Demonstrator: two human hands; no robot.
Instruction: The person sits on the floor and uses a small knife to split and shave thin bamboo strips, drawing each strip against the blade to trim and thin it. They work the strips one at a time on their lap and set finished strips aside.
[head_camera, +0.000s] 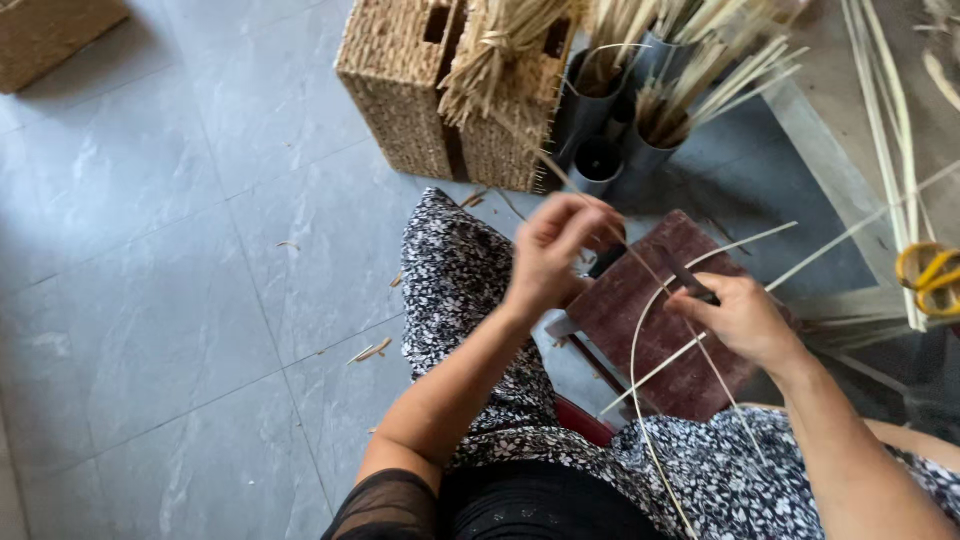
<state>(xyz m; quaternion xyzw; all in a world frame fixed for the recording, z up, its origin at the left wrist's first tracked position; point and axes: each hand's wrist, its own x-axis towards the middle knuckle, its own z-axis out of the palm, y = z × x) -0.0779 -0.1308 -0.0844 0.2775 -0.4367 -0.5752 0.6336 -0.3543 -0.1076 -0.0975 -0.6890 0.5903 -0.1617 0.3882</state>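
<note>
The left hand (550, 255) is raised above the lap, its fingers (570, 215) pinched on a thin pale cane strip (640, 265) that runs down and across toward the right hand (740, 320). The right hand is clenched around a small dark knife (688, 280), blade set against the strip, over a reddish-brown board (660, 350) resting across the knees. More pale strips (730, 265) arc over the board. Beyond it stand a woven basket (400, 90) and grey tubes (600, 90) stuffed with cut cane, on the grey tiled floor (200, 250). Yellow-handled scissors (930, 270) lie off to the right
</note>
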